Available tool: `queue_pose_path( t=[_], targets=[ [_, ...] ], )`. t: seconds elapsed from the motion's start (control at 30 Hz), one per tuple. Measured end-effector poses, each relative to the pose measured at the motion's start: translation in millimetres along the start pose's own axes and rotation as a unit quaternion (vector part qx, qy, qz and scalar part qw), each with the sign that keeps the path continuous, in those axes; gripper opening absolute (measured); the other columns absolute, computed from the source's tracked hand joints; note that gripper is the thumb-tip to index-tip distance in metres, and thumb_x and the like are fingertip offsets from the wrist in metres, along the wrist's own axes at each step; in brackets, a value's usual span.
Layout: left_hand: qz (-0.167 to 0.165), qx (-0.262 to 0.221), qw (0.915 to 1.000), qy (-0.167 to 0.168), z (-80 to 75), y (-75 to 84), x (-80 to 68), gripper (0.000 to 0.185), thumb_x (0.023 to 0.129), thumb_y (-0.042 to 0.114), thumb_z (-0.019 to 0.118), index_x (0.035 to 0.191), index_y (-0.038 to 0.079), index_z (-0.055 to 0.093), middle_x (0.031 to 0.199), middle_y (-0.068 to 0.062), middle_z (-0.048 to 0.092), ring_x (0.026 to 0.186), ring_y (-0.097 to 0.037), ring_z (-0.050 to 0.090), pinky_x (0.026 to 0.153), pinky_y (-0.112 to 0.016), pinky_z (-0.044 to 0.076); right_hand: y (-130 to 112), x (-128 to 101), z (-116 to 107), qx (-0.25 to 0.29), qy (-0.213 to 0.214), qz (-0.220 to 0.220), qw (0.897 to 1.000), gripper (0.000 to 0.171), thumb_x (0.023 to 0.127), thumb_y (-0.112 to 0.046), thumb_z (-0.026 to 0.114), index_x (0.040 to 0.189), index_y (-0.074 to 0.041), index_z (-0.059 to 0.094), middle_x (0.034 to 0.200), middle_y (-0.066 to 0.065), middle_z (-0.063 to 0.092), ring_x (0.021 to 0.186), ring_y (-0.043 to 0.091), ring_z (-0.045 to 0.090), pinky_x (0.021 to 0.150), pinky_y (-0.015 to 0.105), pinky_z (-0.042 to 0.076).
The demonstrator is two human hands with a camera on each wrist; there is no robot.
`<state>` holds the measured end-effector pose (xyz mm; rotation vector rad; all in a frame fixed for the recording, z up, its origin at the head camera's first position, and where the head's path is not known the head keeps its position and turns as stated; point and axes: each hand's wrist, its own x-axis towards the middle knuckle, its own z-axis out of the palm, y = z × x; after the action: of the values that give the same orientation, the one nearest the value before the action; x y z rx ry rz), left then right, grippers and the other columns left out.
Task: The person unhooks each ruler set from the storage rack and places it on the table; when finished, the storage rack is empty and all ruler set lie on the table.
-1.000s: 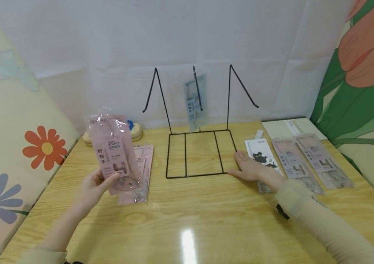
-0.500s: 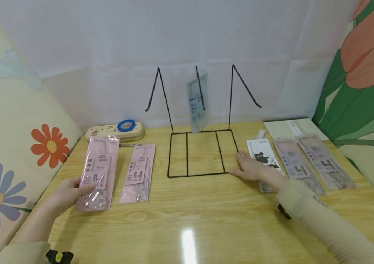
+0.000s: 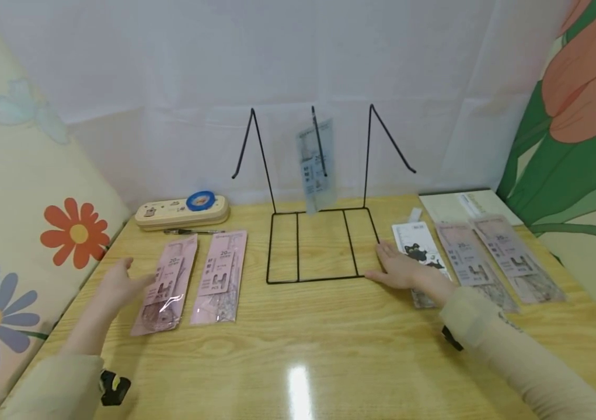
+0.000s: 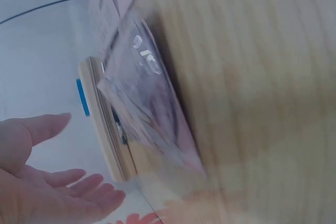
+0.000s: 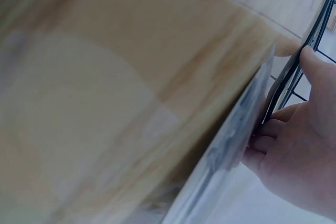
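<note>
Two pink plastic ruler packets (image 3: 165, 284) lie side by side on the wooden table (image 3: 298, 350); one grey packet (image 3: 316, 165) hangs on the black wire rack (image 3: 320, 245). Our left hand (image 3: 119, 287) hovers spread, our right hand (image 3: 400, 269) lies flat against the rack's base.

The head camera looks forward and down over the table (image 3: 329, 344); both wrist cameras skim its wood closely, blurred.

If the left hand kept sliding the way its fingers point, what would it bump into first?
Most likely the nearer pink packet: the left hand lies open beside it, fingers pointing right toward it. The second pink packet lies just beyond.
</note>
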<state>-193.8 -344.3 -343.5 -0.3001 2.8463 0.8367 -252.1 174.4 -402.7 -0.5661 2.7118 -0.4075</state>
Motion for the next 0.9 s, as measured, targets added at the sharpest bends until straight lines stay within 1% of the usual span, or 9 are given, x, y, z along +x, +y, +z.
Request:
queue_pose_path(
  t=[0.1, 0.17, 0.27, 0.33, 0.43, 0.57, 0.63, 0.77, 0.9],
  targets=[
    [0.025, -0.002, 0.9995, 0.019, 4.1, 14.8, 2.0, 0.087, 0.097, 0.042, 0.043, 0.142, -0.017, 0.0, 0.143, -0.044, 0.011, 0.129, -0.061, 0.017, 0.103, -0.069, 0.025, 0, 0, -1, -0.001, 0.001, -0.002, 1.0, 0.084, 0.098, -0.048, 0.04, 0.146, 0.013, 0.006, 0.153, 0.032, 0.0, 0.143, 0.043, 0.004, 0.118, 0.051, 0.011],
    [0.044, -0.009, 0.9987, 0.022, 8.0, 24.7, 4.7, 0.091, 0.096, 0.05, 0.041, 0.145, -0.014, -0.001, 0.146, -0.041, 0.01, 0.131, -0.06, 0.015, 0.103, -0.07, 0.024, 0, -1, -1, 0.0, 0.002, -0.004, 1.0, 0.084, 0.098, -0.048, 0.04, 0.146, 0.013, 0.006, 0.153, 0.032, -0.001, 0.143, 0.043, 0.004, 0.118, 0.052, 0.011],
    [0.071, -0.021, 0.9969, 0.026, 15.4, 39.6, 10.1, 0.093, 0.094, 0.056, 0.041, 0.147, -0.009, -0.001, 0.148, -0.039, 0.009, 0.133, -0.059, 0.015, 0.104, -0.07, 0.023, 0, -1, -1, 0.002, 0.003, -0.005, 1.0, 0.084, 0.098, -0.047, 0.04, 0.145, 0.013, 0.006, 0.153, 0.032, 0.0, 0.143, 0.044, 0.004, 0.118, 0.052, 0.011],
    [0.088, -0.031, 0.9952, 0.028, 20.7, 50.1, 13.4, 0.092, 0.094, 0.055, 0.043, 0.148, -0.007, 0.002, 0.149, -0.037, 0.01, 0.133, -0.058, 0.015, 0.105, -0.069, 0.022, 0, -1, -1, 0.003, 0.003, -0.006, 1.0, 0.084, 0.098, -0.047, 0.04, 0.145, 0.013, 0.006, 0.153, 0.032, 0.0, 0.143, 0.044, 0.004, 0.118, 0.052, 0.011],
    [0.104, -0.044, 0.9931, 0.031, 29.2, 65.2, 19.7, 0.09, 0.093, 0.054, 0.046, 0.149, -0.003, 0.005, 0.151, -0.034, 0.014, 0.135, -0.055, 0.017, 0.107, -0.067, 0.021, 0, 0, 0, 0.001, 0.003, -0.006, 1.0, 0.084, 0.098, -0.047, 0.04, 0.145, 0.013, 0.006, 0.153, 0.032, 0.0, 0.143, 0.043, 0.004, 0.118, 0.051, 0.01],
    [0.116, -0.055, 0.9912, 0.032, 40.2, 83.6, 30.7, 0.09, 0.092, 0.056, 0.047, 0.151, 0.003, 0.006, 0.153, -0.028, 0.016, 0.138, -0.051, 0.018, 0.11, -0.064, 0.02, 1, 0, 0, 0.0, 0.003, -0.004, 1.0, 0.084, 0.098, -0.048, 0.04, 0.146, 0.013, 0.006, 0.153, 0.032, 0.0, 0.143, 0.043, 0.004, 0.118, 0.051, 0.01],
    [0.124, -0.065, 0.9898, 0.029, 46.3, 92.9, 36.2, 0.09, 0.091, 0.057, 0.048, 0.151, 0.004, 0.007, 0.154, -0.026, 0.016, 0.139, -0.048, 0.018, 0.111, -0.062, 0.02, 0, -1, 0, -0.001, 0.004, -0.005, 1.0, 0.084, 0.098, -0.048, 0.04, 0.146, 0.013, 0.006, 0.153, 0.031, 0.0, 0.143, 0.043, 0.004, 0.118, 0.051, 0.01],
    [0.149, -0.108, 0.9828, 0.016, 60.8, 112.7, 48.7, 0.087, 0.092, 0.052, 0.051, 0.152, 0.008, 0.007, 0.156, -0.02, 0.015, 0.143, -0.042, 0.015, 0.114, -0.058, 0.019, 1, 0, 1, -0.003, 0.005, -0.009, 1.0, 0.083, 0.098, -0.047, 0.04, 0.146, 0.013, 0.006, 0.153, 0.032, 0.0, 0.143, 0.043, 0.004, 0.119, 0.051, 0.011],
    [0.172, -0.135, 0.9757, -0.004, 76.5, 134.9, 61.4, 0.083, 0.093, 0.045, 0.054, 0.152, 0.009, 0.008, 0.158, -0.015, 0.014, 0.144, -0.038, 0.017, 0.115, -0.056, 0.021, 0, 0, 1, -0.003, 0.01, -0.014, 1.0, 0.082, 0.099, -0.046, 0.041, 0.145, 0.013, 0.008, 0.153, 0.033, 0.001, 0.143, 0.044, 0.005, 0.118, 0.051, 0.012]
  ],
)
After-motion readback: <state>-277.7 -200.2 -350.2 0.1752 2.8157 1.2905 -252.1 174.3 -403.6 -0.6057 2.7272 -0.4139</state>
